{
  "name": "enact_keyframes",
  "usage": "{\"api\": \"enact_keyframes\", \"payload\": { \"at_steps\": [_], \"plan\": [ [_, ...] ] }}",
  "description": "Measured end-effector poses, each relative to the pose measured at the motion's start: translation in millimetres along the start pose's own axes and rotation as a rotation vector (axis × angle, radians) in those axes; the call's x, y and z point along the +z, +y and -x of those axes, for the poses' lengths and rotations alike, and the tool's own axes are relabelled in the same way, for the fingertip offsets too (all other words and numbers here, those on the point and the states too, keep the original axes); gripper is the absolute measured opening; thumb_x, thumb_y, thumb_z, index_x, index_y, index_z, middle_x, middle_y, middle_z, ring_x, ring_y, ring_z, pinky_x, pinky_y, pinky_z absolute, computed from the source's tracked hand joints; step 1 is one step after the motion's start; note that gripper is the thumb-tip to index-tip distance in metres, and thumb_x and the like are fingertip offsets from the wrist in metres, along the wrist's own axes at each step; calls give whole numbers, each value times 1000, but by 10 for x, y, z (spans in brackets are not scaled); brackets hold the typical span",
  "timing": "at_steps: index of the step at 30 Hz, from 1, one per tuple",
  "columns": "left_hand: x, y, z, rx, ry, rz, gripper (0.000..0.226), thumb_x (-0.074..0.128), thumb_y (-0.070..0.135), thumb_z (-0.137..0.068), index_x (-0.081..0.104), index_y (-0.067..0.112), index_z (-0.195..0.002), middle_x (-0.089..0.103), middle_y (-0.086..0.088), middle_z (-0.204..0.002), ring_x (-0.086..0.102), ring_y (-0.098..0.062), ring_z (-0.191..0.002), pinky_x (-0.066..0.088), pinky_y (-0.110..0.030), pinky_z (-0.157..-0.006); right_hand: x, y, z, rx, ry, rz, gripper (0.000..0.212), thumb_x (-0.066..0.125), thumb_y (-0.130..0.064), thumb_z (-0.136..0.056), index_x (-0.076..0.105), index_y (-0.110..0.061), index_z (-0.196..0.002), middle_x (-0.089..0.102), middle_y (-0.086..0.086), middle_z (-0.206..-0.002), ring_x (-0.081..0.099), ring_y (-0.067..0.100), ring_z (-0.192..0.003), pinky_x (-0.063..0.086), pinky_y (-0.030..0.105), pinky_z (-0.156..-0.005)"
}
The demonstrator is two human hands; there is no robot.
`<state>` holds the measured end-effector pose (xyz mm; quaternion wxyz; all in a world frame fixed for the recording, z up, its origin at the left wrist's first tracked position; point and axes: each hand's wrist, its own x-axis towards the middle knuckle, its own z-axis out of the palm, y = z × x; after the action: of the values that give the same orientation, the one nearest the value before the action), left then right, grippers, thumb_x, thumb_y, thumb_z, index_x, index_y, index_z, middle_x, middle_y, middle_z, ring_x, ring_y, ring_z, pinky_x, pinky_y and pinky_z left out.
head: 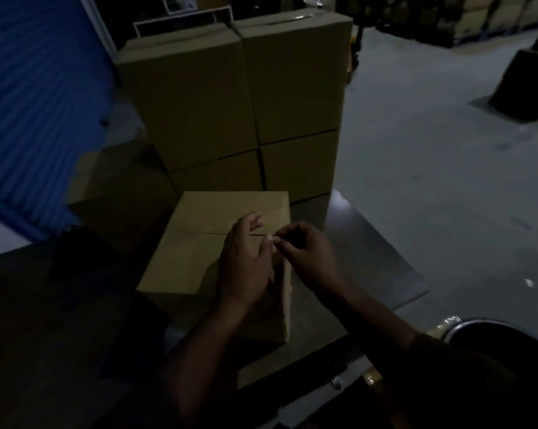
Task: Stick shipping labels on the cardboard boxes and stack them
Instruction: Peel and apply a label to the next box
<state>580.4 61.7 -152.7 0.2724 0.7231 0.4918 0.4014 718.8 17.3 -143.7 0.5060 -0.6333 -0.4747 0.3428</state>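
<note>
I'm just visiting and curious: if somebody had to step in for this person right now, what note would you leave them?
Left hand and right hand meet over the near box, pinching something small and pale, too dim to identify.
The near box lies closed, no label visible on top.
Behind it the stack stands two columns wide, at least two high; no labels show on its faces.
Left: label the near box, add it to the stack.

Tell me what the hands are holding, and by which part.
Both hands, left hand and right hand, pinch something small and pale above the cardboard box; too dark to identify.
</note>
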Motion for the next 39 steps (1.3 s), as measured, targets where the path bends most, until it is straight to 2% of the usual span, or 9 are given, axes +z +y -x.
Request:
{"api": "enact_keyframes", "payload": {
  "at_steps": [4,8,12,19,24,26,30,34,39],
  "plan": [
    [-400,-442,-196,-87,3,-102,47,62,32,-104,49,30,-149,55,11,-146,50,-8,-133,46,-33,-103,515,12,-198,-125,-31,327,31,63,-35,-95,62,-24,-123,63,-6,-121,63,3,-101,57,29,-89],
    [-698,-963,-431,-89,-167,-361,50,59,32,-104,49,20,-152,49,-2,-153,47,-22,-140,43,-40,-112,957,20,-302,-267,-173,813,54,51,-40,-100,44,-14,-147,41,8,-155,35,24,-143,29,40,-117],
    [-768,-1291,-508,105,-353,-523,52,37,32,-107,55,8,-150,46,-10,-161,36,-27,-152,25,-38,-127,1270,33,-280,-268,-291,1067,81,2,-54,-92,18,-12,-160,12,7,-169,4,24,-156,1,51,-125],
    [-832,-1479,-579,185,-328,-503,65,28,48,-101,52,17,-154,42,-1,-165,31,-19,-155,19,-41,-128,1269,121,-262,-119,-22,1163,66,16,-51,-105,27,-13,-158,22,5,-166,14,22,-155,7,50,-125],
    [-863,-1471,-578,284,-348,-486,50,34,41,-108,53,28,-153,39,0,-167,26,-18,-157,11,-38,-128,1288,106,-283,-236,-210,1187,62,18,-50,-105,21,-23,-160,16,-4,-168,8,17,-155,4,44,-124],
    [-901,-1490,-629,284,-351,-446,44,41,40,-110,55,32,-151,38,2,-167,24,-17,-157,7,-36,-127,1168,96,-283,-182,-141,1194,58,28,-51,-106,22,-30,-159,17,-5,-168,11,18,-154,6,46,-124],
    [-979,-1593,-636,189,-334,-386,53,44,54,-103,53,35,-152,29,1,-170,17,-18,-159,13,-49,-129,988,83,-60,26,161,1133,57,31,-62,-100,35,-34,-149,31,4,-159,29,28,-147,26,56,-119],
    [-1151,-1714,-553,-38,-375,-134,66,57,56,-101,39,33,-161,7,7,-176,13,-18,-160,29,-47,-126,952,16,211,257,393,779,65,52,-57,-96,38,-18,-147,52,13,-140,55,31,-121,49,42,-86],
    [-1539,-1836,-370,-333,-236,299,82,78,42,-92,32,39,-160,46,6,-156,50,-19,-140,46,-42,-113,1120,-210,301,187,307,665,63,57,-55,-94,42,-23,-147,58,4,-138,59,21,-115,44,31,-82]
  ]
}}
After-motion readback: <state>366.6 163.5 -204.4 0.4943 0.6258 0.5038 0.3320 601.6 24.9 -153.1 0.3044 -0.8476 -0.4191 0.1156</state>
